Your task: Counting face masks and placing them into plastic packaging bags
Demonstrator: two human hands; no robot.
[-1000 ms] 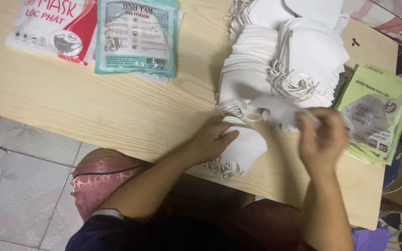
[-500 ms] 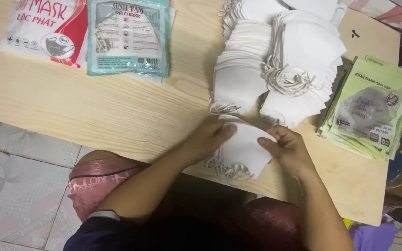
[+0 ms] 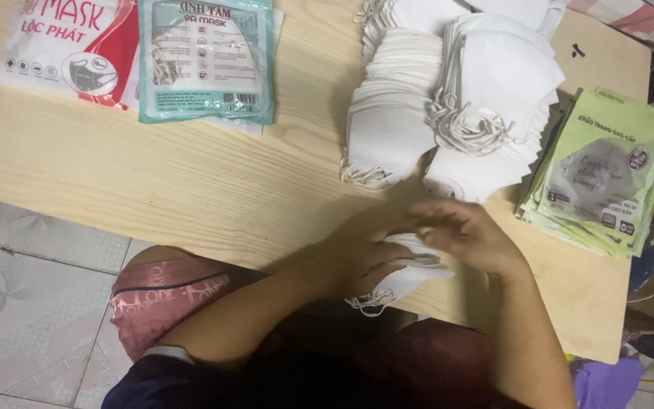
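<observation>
Two hands meet at the lower middle of the frame: my left hand point(image 3: 361, 254) and right hand point(image 3: 467, 235) are close together, both closed on one folded white fabric face mask point(image 3: 403, 276) at the near edge of the pale wooden table point(image 3: 191, 189), its ear loops dangling off the edge. I judge the work well short of finished: only this one mask is in hand, while two tall stacks of white masks point(image 3: 456, 98) wait just above my hands at upper centre. At the right edge lies a pile of flat green printed pouches point(image 3: 607, 170), which look unfilled, though I cannot tell for sure. At upper left sit a teal mask packet point(image 3: 206, 60) and a red and white mask packet point(image 3: 66, 45), well apart from my hands. Nothing blocks the hands; the stacks lean close above them, and a pink patterned cushion point(image 3: 160, 303) shows under the table.
</observation>
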